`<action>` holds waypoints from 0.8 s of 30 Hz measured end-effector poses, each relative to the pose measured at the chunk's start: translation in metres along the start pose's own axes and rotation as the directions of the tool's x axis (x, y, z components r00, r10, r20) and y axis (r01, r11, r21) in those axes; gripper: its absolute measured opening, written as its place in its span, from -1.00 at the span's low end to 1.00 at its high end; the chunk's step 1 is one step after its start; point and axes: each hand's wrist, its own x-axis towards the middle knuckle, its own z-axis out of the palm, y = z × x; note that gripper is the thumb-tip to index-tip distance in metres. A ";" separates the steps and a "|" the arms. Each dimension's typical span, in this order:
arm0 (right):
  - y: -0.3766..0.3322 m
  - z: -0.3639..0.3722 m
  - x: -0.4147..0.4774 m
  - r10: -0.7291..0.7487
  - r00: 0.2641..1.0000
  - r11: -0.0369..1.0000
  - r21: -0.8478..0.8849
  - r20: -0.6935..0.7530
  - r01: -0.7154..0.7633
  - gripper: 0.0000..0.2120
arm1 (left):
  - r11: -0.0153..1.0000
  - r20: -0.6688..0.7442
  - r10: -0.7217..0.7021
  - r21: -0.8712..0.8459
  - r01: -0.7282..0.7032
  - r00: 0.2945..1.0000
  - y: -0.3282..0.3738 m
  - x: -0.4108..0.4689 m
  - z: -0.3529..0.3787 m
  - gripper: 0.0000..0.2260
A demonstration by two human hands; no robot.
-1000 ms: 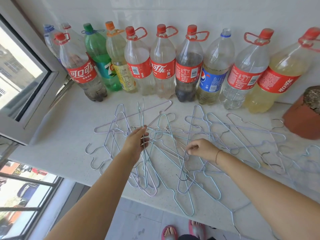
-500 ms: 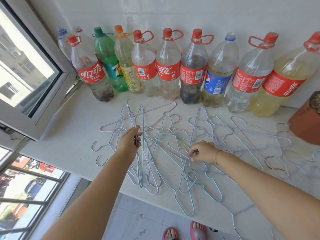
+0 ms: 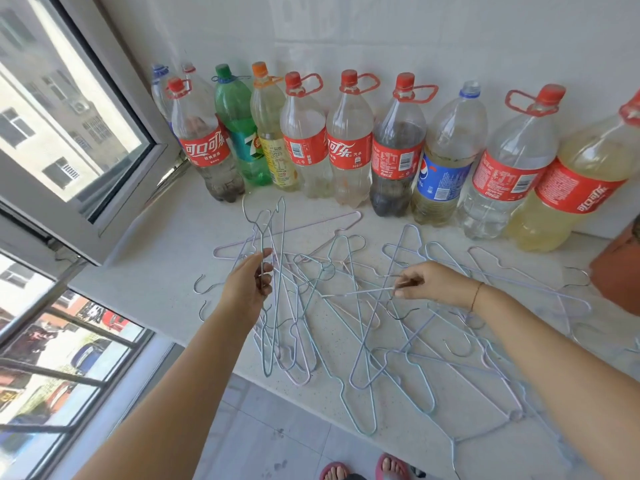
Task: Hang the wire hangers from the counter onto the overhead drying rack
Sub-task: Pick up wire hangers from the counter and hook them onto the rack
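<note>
Left hand point(image 3: 247, 289) curled round a few wire hangers point(image 3: 275, 233), tilted up out of the tangle point(image 3: 356, 292) mid-table point(image 3: 166, 265); gathering a bunch, I judge. Right hand point(image 3: 437, 284) pinches one wire, likely to free it. Rack not in view. Back edge: bottles point(image 3: 349, 147) reading Coca-Cola, 可口可乐; green 7 Up bottle point(image 3: 242, 147); Pepsi bottle point(image 3: 440, 174).
</note>
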 end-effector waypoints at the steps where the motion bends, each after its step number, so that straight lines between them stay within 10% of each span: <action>1: -0.003 -0.004 -0.001 -0.011 1.000 0.999 0.043 -0.005 0.011 -0.94 | 1.000 -0.009 0.002 -0.006 -0.002 1.000 0.000 -0.003 0.000 -0.85; 10: -0.037 0.016 -0.008 -0.066 0.997 0.814 0.581 0.048 0.026 -0.93 | 0.995 -0.066 0.039 -0.086 -0.045 0.997 -0.006 -0.046 -0.010 -0.85; 24: -0.159 0.148 -0.036 -0.266 0.927 0.788 0.614 0.264 0.051 -0.59 | 0.952 -0.215 0.175 -0.211 -0.220 0.961 -0.001 -0.181 -0.129 -0.75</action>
